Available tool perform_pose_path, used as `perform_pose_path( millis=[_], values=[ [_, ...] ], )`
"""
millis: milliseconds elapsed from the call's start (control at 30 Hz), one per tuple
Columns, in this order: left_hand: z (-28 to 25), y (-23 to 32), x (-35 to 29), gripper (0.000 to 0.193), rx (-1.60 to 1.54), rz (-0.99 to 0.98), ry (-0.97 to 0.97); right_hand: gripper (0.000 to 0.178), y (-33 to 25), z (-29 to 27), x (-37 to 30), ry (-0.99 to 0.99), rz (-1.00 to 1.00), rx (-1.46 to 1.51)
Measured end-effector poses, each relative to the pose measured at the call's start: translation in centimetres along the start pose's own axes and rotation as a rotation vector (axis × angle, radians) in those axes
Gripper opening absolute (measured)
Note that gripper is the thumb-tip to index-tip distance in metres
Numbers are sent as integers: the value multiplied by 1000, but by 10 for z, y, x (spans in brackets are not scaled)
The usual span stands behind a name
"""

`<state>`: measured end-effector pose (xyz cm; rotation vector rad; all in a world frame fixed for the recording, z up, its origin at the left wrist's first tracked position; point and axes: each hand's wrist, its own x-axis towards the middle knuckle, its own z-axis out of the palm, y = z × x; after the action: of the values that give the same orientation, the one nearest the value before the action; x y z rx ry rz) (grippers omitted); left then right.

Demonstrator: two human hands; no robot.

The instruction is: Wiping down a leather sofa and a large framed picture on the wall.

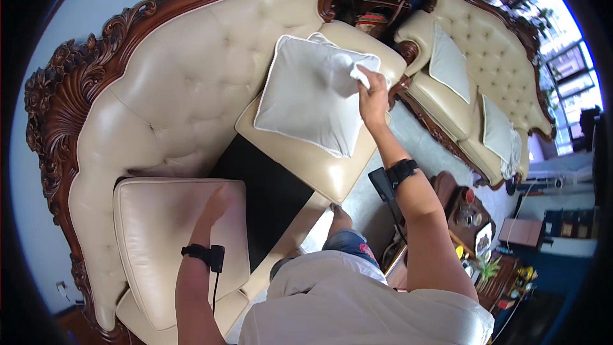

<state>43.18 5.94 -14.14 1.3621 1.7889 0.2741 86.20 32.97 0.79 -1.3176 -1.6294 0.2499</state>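
My right hand [373,97] is closed on a bunched white cloth [361,76], at the far right corner of a pale grey throw pillow [306,92] with white piping. A second pillow partly shows beneath it. Both rest on a cream leather seat cushion [335,172] that sits askew on the sofa. My left hand [218,204] is over the left seat cushion [153,236], near its far right corner; its fingers are smeared, and whether they touch the leather I cannot tell. Between the two cushions the black sofa base [262,185] lies bare.
The sofa has a tufted cream back [191,83] and a carved wooden frame [64,108]. A second cream sofa [479,45] with pillows stands at the far right. To my right is a wooden table [469,217] with a tray and small items. A wall socket [62,290] is at the left.
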Motion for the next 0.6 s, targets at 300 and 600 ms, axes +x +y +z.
perform_pose_path(
  millis=[300,600],
  values=[
    [139,126,131,72,-727,-427,-68,35,230,78,-15,-784,-193,-310],
    [235,170,275,77,-1368,-572,133,34,262,-14,-95,-1301,-224,-194]
  ],
)
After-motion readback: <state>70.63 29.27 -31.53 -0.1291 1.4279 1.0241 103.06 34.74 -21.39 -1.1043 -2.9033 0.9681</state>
